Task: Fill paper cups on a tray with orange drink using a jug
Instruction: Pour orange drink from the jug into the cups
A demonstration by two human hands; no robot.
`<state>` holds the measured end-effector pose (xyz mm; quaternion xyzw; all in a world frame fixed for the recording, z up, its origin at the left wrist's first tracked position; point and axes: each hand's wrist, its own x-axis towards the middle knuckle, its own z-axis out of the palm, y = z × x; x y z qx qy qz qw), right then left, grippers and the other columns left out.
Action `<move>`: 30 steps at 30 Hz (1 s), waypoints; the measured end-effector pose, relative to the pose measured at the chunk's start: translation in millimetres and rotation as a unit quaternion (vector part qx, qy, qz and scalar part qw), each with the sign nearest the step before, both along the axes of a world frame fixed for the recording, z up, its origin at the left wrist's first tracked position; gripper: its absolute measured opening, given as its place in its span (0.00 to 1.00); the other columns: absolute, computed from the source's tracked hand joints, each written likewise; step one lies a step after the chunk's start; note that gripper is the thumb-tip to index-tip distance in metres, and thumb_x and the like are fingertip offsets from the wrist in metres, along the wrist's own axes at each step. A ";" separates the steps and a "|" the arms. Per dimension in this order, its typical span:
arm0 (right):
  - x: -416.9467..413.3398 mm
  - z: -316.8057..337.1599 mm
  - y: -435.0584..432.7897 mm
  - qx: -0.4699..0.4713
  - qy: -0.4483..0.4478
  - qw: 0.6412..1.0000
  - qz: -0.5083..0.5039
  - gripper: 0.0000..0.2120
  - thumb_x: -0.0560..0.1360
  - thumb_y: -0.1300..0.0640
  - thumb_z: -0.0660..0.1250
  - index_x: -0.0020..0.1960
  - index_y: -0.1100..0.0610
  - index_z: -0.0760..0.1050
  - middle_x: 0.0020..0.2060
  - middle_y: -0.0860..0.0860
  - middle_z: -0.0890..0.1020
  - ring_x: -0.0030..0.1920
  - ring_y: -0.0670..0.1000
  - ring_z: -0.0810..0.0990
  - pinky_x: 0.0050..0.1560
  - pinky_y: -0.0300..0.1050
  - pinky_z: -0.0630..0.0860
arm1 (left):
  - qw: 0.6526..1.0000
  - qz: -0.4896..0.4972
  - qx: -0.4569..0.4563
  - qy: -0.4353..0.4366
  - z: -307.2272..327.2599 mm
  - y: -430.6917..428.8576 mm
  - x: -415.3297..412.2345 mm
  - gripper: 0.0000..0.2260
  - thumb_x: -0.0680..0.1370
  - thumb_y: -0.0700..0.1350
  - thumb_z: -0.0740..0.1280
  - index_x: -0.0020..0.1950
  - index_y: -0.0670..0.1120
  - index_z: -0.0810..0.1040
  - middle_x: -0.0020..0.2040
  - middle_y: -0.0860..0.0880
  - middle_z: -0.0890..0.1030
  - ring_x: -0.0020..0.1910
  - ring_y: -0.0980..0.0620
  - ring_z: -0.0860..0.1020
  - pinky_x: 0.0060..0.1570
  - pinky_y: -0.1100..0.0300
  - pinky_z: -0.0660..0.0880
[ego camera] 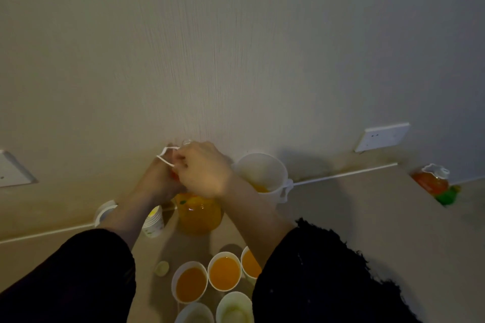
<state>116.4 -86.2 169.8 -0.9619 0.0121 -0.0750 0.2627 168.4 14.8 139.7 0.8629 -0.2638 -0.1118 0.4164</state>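
Observation:
A large bottle of orange drink stands on the counter against the wall. Both hands are closed around its top: my left hand grips the neck, my right hand sits over the cap area, and a white plastic handle loop sticks out between them. The cap itself is hidden. A white jug with a little orange drink at its bottom stands just right of the bottle. Near the bottom edge, three paper cups hold orange drink; two more cups below them look pale inside. The tray cannot be made out.
A stack of paper cups lies left of the bottle, with a white round object further left. A small pale lid rests on the counter. A second orange bottle and a green thing sit far right. Wall sockets flank the scene.

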 end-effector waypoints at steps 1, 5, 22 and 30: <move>-3.2 2.5 -5.5 0.036 -0.008 0.999 -0.007 0.12 0.77 0.58 0.60 0.55 0.59 0.79 0.53 0.56 0.79 0.55 0.57 0.76 0.52 0.48 0.72 | 1.000 0.012 0.007 0.003 -2.7 4.2 1.9 0.28 0.56 0.48 0.72 0.54 0.43 0.75 0.51 0.47 0.76 0.49 0.48 0.77 0.48 0.51 0.76; -15.3 11.2 -31.1 0.158 -0.018 0.987 -0.036 0.15 0.79 0.57 0.59 0.64 0.57 0.74 0.60 0.53 0.78 0.60 0.52 0.76 0.62 0.50 0.73 | 0.975 0.209 -0.021 0.072 -9.2 25.3 -1.5 0.35 0.73 0.31 0.68 0.76 0.47 0.58 0.73 0.43 0.65 0.69 0.42 0.67 0.62 0.47 0.69; -59.8 -22.4 -170.3 0.200 0.072 0.976 -0.040 0.13 0.78 0.56 0.62 0.61 0.56 0.77 0.58 0.52 0.80 0.59 0.51 0.76 0.59 0.43 0.71 | 0.914 0.363 -0.182 -0.004 -6.7 -54.7 -135.8 0.12 0.80 0.44 0.62 0.62 0.46 0.77 0.55 0.49 0.79 0.55 0.50 0.77 0.52 0.56 0.73; -76.8 -90.2 -215.2 0.190 0.147 0.958 -0.156 0.20 0.77 0.64 0.59 0.68 0.59 0.69 0.64 0.56 0.75 0.63 0.57 0.74 0.58 0.46 0.71 | 0.885 0.404 -0.210 0.103 -47.4 -73.0 -193.0 0.07 0.78 0.39 0.64 0.51 0.47 0.81 0.51 0.47 0.81 0.53 0.48 0.78 0.48 0.55 0.73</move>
